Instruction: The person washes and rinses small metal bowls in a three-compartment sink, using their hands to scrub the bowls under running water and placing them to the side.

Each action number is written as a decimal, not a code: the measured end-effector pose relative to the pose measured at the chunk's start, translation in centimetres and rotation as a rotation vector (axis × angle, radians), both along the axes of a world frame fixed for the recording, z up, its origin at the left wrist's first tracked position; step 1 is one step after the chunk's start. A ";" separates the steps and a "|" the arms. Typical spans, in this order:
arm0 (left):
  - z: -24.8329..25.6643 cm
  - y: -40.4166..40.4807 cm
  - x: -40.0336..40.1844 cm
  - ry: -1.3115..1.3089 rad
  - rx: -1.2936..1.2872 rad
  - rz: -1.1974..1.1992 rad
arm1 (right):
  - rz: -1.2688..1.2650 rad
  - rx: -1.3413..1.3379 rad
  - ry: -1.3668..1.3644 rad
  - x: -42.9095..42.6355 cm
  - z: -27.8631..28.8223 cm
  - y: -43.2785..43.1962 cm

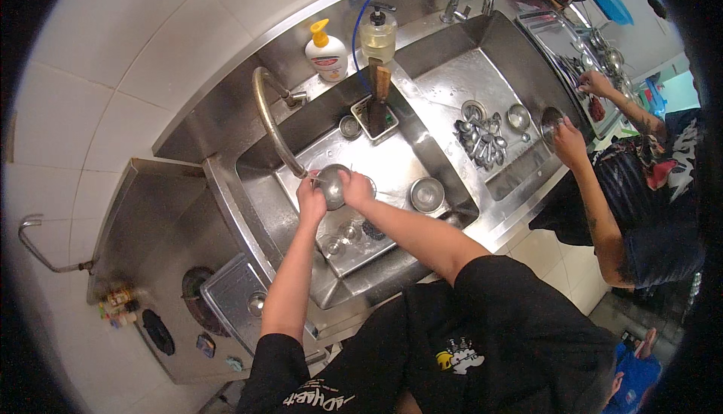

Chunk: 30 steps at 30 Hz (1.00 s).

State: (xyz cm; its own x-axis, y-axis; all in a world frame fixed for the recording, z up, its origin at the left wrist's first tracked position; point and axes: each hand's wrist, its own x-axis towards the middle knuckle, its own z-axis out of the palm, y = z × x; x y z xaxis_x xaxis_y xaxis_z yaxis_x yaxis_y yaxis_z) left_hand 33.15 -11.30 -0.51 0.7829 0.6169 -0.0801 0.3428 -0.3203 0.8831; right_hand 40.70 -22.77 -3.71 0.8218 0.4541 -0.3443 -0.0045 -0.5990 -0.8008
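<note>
Both my hands hold a round metal bowl (333, 188) beneath the spout of a curved faucet (274, 120). My left hand (312, 198) grips its left side and my right hand (355, 189) its right rim. Below lies the basin of a steel sink (390, 160). In it another metal bowl (427, 195) sits at the right, a small metal cup (350, 126) near the back, and clear glass cups (334, 245) with a dark scrubber (373, 230) towards the front. A white basket (390, 133) with upright wooden-handled tools stands at the back.
A white pump bottle (327, 58) and a clear soap dispenser (378, 35) stand behind the sink. The right basin holds many spoons (483, 143) and a metal bowl (518, 117). A co-worker (627, 160) at the right holds a metal lid or bowl (552, 127). A tray (234, 295) lies left.
</note>
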 end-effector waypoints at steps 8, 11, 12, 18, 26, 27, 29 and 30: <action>-2.2 -0.3 -2.5 -0.144 -0.031 0.257 | -0.288 0.872 1.065 -4.8 -0.9 0.9; 1.0 -2.6 1.5 -0.172 -0.237 -0.004 | -0.154 0.541 0.352 0.0 -6.4 -0.8; 1.0 -2.6 2.4 -0.179 -0.241 -0.026 | -0.121 0.432 0.155 1.5 -7.3 -1.6; 5.5 0.9 1.4 -0.120 0.277 -0.436 | 0.270 0.219 -0.243 4.3 0.1 -1.9; 6.4 -0.8 3.6 -0.336 0.449 -0.361 | -0.047 0.679 0.245 5.0 -0.7 -0.8; 5.9 -1.0 3.6 -0.314 -0.168 -0.168 | -0.049 0.678 0.249 4.9 -0.4 -0.9; 4.0 0.1 2.4 -0.266 -0.776 0.061 | -0.075 0.379 0.273 4.2 1.5 -0.9; 2.2 1.6 1.5 -0.149 -0.923 0.103 | -0.020 0.274 0.208 3.9 2.7 -1.0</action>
